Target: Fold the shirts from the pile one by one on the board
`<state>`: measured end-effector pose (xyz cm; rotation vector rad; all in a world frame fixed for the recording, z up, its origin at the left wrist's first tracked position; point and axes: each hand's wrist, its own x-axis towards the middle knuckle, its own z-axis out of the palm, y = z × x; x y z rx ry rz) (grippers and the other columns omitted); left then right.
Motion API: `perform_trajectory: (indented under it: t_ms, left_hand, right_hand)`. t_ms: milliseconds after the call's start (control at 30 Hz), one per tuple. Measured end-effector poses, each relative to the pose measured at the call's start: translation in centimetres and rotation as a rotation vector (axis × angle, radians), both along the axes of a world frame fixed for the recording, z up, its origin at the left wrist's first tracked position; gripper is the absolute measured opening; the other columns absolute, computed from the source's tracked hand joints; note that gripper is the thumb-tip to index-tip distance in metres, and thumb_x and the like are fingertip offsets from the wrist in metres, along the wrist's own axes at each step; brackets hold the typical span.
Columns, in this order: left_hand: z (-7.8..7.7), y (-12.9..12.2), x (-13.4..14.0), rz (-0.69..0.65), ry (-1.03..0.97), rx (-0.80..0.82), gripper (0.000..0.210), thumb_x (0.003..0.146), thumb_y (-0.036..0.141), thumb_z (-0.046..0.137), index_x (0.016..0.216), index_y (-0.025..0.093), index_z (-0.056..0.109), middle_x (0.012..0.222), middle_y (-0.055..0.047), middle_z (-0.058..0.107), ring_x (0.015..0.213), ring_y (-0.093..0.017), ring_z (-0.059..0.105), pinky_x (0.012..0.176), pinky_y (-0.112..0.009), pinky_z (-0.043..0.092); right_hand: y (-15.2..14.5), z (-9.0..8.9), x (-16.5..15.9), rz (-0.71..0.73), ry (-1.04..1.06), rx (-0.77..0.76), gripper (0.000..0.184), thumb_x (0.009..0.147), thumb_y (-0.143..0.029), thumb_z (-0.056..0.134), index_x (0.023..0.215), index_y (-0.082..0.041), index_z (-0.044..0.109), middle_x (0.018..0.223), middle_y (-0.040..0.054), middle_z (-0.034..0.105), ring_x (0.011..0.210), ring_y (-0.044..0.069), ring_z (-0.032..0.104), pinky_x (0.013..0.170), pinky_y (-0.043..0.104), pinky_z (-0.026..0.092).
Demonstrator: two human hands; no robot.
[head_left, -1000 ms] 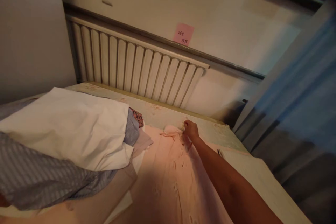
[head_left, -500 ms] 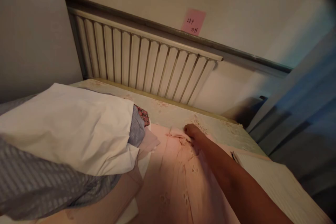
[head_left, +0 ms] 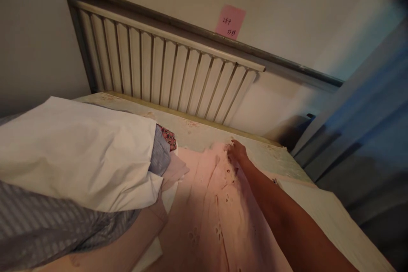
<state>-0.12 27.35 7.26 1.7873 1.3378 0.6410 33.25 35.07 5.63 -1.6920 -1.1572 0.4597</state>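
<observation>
My right hand (head_left: 237,151) reaches in from the lower right, its fingers closed on the far edge of a pink garment (head_left: 204,204). Small eyelet holes run along this garment, which has a few lengthwise creases and lies spread over the bed. Its cloth is bunched at my fingertips, some of which are hidden. Just left of it, a paler pink piece of cloth (head_left: 174,170) shows from beneath a pile. My left hand is out of view.
A white cloth (head_left: 76,153) lies over grey striped fabric (head_left: 38,225) at left. Red patterned cloth (head_left: 168,137) peeks out beside it. A flowered mattress (head_left: 197,129) borders a radiator (head_left: 153,63). At right are a folded white cloth (head_left: 318,208) and a blue curtain (head_left: 360,123).
My right hand has moved slightly farther toward the wall side, drawing the pink garment's bunched edge with it. The camera view has shifted a little.
</observation>
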Motion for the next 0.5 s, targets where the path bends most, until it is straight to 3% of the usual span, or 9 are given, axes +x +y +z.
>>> perform_trajectory:
  t_ms: [33,100,200,267,333,467,500]
  left_hand:
    - [1.5,1.6,-0.9,0.021,0.027,0.043,0.046,0.082,0.056,0.043,0.056,0.025,0.063,0.075,-0.001,0.061,0.086,-0.017,0.060,0.063,-0.029,0.038]
    - [3.9,4.0,-2.5,0.036,0.031,0.079,0.055,0.088,0.051,0.028,0.059,0.023,0.065,0.076,0.000,0.059,0.089,-0.019,0.061,0.064,-0.030,0.037]
    - [5.2,4.0,-2.8,0.034,0.030,0.102,0.055,0.088,0.048,0.026,0.063,0.022,0.067,0.079,0.000,0.059,0.091,-0.022,0.062,0.062,-0.031,0.036]
    - [4.2,1.4,-1.6,0.025,0.031,0.104,0.046,0.085,0.049,0.036,0.066,0.024,0.069,0.082,0.001,0.062,0.091,-0.023,0.062,0.062,-0.032,0.038]
    - [2.1,-2.8,0.3,0.048,0.022,0.111,0.051,0.090,0.045,0.028,0.071,0.023,0.070,0.083,0.001,0.061,0.095,-0.022,0.062,0.064,-0.033,0.038]
    - [-2.2,-11.6,3.4,-0.004,0.019,0.058,0.040,0.089,0.047,0.039,0.073,0.027,0.071,0.084,0.000,0.065,0.095,-0.019,0.064,0.068,-0.030,0.042]
    - [-2.9,-13.6,3.7,-0.014,0.020,0.047,0.027,0.084,0.048,0.051,0.077,0.030,0.070,0.087,0.001,0.067,0.092,-0.019,0.064,0.067,-0.029,0.046]
  right_hand:
    - [-0.5,0.3,0.5,-0.010,-0.033,0.019,0.030,0.069,-0.012,0.060,0.097,-0.020,0.068,0.105,0.0038,0.070,0.102,0.017,0.060,0.085,0.025,0.044]
    - [-1.5,1.2,1.4,-0.023,-0.171,0.017,0.029,0.071,-0.012,0.056,0.095,-0.020,0.069,0.108,0.0044,0.070,0.106,0.018,0.059,0.089,0.026,0.043]
    - [-2.6,2.3,1.6,-0.019,-0.297,-0.010,0.024,0.073,-0.012,0.052,0.088,-0.020,0.069,0.099,0.0046,0.071,0.101,0.019,0.061,0.086,0.026,0.043]
    - [-2.8,2.6,0.3,0.021,-0.359,-0.040,0.024,0.074,-0.013,0.050,0.086,-0.020,0.069,0.090,0.0033,0.072,0.092,0.018,0.063,0.080,0.025,0.045]
    - [-2.5,2.5,-2.2,0.094,-0.412,-0.074,0.023,0.076,-0.015,0.048,0.084,-0.020,0.070,0.083,0.0016,0.072,0.083,0.017,0.064,0.073,0.023,0.045]
    - [-1.9,0.9,-9.0,0.256,-0.515,-0.160,0.013,0.078,-0.021,0.056,0.078,-0.020,0.069,0.081,0.0021,0.073,0.080,0.016,0.064,0.069,0.021,0.044]
    - [-1.8,0.3,-10.6,0.275,-0.538,-0.188,0.010,0.078,-0.024,0.060,0.078,-0.020,0.069,0.082,0.0033,0.073,0.080,0.016,0.064,0.070,0.022,0.043]
